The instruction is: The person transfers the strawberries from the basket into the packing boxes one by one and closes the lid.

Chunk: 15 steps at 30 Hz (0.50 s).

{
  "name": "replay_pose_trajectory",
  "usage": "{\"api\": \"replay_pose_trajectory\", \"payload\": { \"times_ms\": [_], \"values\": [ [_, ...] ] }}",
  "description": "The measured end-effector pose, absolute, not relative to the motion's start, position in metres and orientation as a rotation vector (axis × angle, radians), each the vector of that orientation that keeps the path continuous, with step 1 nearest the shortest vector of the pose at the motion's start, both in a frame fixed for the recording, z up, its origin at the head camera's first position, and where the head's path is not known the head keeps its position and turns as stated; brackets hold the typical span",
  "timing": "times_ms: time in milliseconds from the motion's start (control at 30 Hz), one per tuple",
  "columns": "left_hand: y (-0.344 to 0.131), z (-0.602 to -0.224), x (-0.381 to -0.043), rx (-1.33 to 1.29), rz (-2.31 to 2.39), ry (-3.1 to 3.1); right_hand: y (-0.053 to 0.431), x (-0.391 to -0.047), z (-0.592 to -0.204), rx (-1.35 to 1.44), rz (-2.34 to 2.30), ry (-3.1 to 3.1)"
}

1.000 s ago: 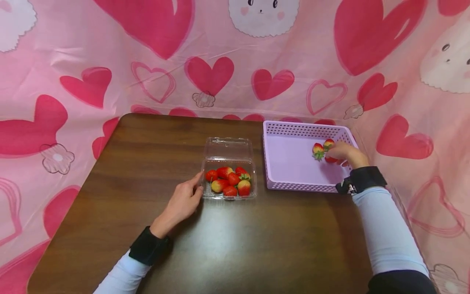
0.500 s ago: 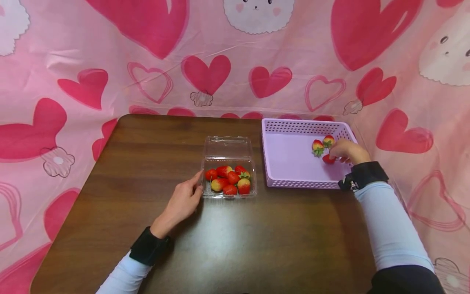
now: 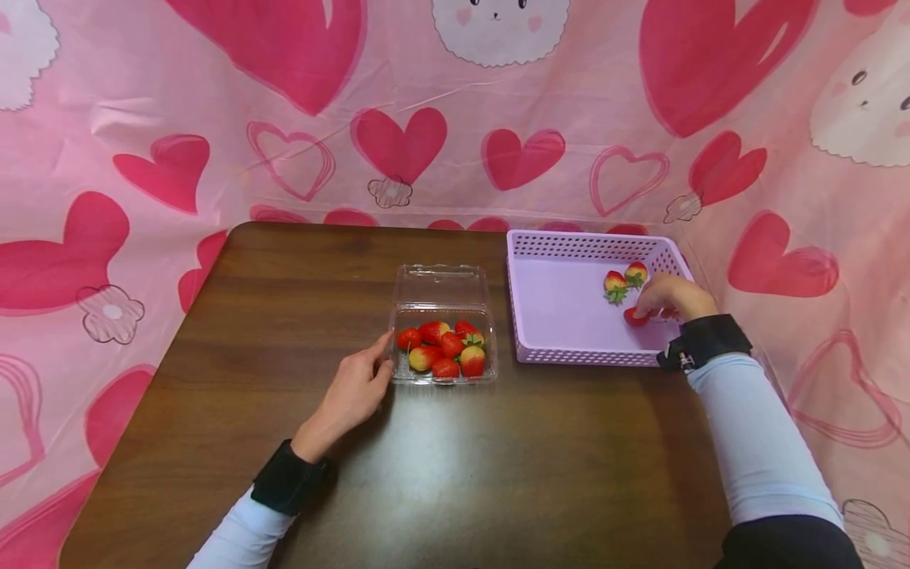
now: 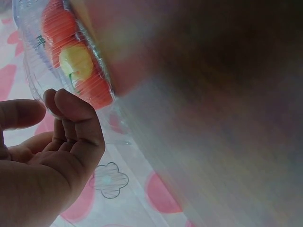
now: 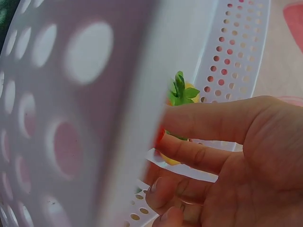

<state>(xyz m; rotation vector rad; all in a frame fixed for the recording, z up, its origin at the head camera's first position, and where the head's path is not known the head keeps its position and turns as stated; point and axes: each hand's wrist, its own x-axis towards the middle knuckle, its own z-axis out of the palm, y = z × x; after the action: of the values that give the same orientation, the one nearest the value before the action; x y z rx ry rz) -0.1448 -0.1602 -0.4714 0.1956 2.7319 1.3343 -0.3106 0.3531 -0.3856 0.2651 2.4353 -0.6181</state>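
I'd judge mostly done: box loaded, 3 berries in basket (far-right worktop corner). Right hand pinches 1; left hand, loose, touches box.

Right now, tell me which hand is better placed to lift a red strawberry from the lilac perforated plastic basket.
The right hand, probably: it pinches a red strawberry inside the basket. The left hand is away from the basket, at the open, clear plastic box.
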Motion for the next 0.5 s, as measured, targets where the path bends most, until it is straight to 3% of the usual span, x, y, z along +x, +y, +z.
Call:
{"api": "replay_pose_trajectory", "payload": {
  "times_ms": [500],
  "values": [
    [-0.1610,-0.4722,-0.1454,0.222,1.337,2.744,0.3568,-0.3059,-0.3934,0.260,-0.626,2.439]
  ]
}}
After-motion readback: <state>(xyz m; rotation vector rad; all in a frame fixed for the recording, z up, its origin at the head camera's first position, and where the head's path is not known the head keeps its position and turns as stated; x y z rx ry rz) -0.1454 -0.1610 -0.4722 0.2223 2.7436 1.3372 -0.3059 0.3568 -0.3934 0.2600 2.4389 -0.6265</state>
